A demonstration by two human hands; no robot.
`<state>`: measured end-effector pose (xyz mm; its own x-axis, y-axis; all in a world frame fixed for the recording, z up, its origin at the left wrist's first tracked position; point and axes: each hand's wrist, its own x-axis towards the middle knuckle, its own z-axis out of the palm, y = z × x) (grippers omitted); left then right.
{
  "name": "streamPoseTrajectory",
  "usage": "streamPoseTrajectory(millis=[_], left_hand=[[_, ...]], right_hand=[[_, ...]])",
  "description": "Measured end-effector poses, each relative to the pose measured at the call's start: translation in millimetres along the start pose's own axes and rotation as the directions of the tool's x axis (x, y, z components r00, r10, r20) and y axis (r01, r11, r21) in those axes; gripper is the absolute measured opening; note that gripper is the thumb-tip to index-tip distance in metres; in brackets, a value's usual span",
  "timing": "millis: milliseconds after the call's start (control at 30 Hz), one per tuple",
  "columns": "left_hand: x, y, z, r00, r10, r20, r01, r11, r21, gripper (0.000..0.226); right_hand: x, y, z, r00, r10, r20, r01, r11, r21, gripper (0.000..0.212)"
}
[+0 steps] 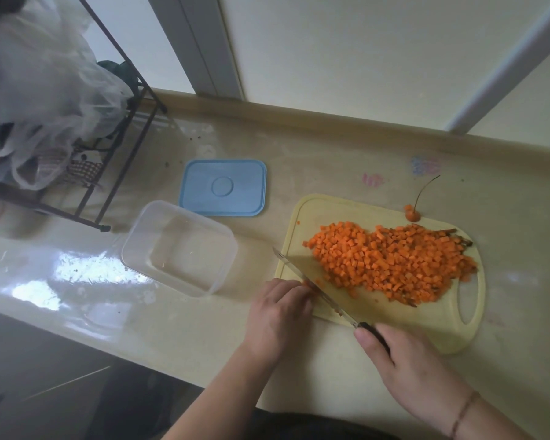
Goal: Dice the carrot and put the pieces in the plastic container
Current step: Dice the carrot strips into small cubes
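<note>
A big heap of diced carrot [391, 262] covers the pale yellow cutting board [451, 322]. My right hand [407, 366] grips the dark handle of a knife [311, 284], whose blade lies across the board's left edge. My left hand [280, 312] has its fingers curled at the blade, pinching a small bit of carrot that is mostly hidden. The clear plastic container [178, 249] stands empty just left of the board. A carrot tip with its thin root [412, 214] lies at the board's far edge.
The container's blue lid [223, 187] lies flat behind it. A dark wire rack [118, 147] holding plastic bags and cloths fills the left end of the beige counter [505, 198]. The counter's front edge runs just below my left wrist.
</note>
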<state>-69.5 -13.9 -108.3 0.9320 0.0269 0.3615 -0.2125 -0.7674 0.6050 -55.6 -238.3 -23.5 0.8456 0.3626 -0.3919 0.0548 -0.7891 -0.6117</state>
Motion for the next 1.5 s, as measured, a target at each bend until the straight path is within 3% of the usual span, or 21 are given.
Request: streamPoseTrajectory(millis=[367,533,667,867,967,1100,1500], left_hand=[[1.8,5.4,-5.2,0.988,-0.128,0.084,0.133,0.99,-0.051,0.023],[7.5,12.3,-6.6,0.98,-0.18,0.087,0.183,0.983,-0.023,0.02],[8.9,17.6,-9.8,0.973,-0.224,0.051,0.226,0.973,-0.052,0.005],[-4.0,21.9,-14.4,0.969,-0.248,0.027,0.249,0.966,-0.075,0.022],[-0.6,22.2,-11.7,0.94,-0.338,0.039,0.34,0.939,-0.042,0.032],[5.9,23.6,-7.4,0.889,-0.452,0.071,0.456,0.888,-0.055,0.02],[6.3,27.9,-6.3,0.85,-0.524,0.055,0.527,0.844,-0.1,0.011]], right_hand=[[5.8,-3.4,8.0,0.999,0.005,0.037,-0.004,1.0,-0.005,0.067],[33.0,-18.4,16.9,0.999,-0.038,-0.01,0.038,0.999,0.01,0.065],[35.8,-15.1,13.3,0.997,0.018,-0.075,-0.009,0.993,0.113,0.064],[15.8,-8.0,1.9,0.996,-0.018,-0.084,0.03,0.99,0.134,0.061],[5.5,-5.9,1.5,0.997,-0.028,-0.076,0.035,0.994,0.104,0.067],[0.7,-4.8,7.9,0.998,-0.021,-0.062,0.025,0.997,0.076,0.074],[1.0,-3.8,17.7,0.999,0.02,-0.051,-0.015,0.995,0.094,0.077]])
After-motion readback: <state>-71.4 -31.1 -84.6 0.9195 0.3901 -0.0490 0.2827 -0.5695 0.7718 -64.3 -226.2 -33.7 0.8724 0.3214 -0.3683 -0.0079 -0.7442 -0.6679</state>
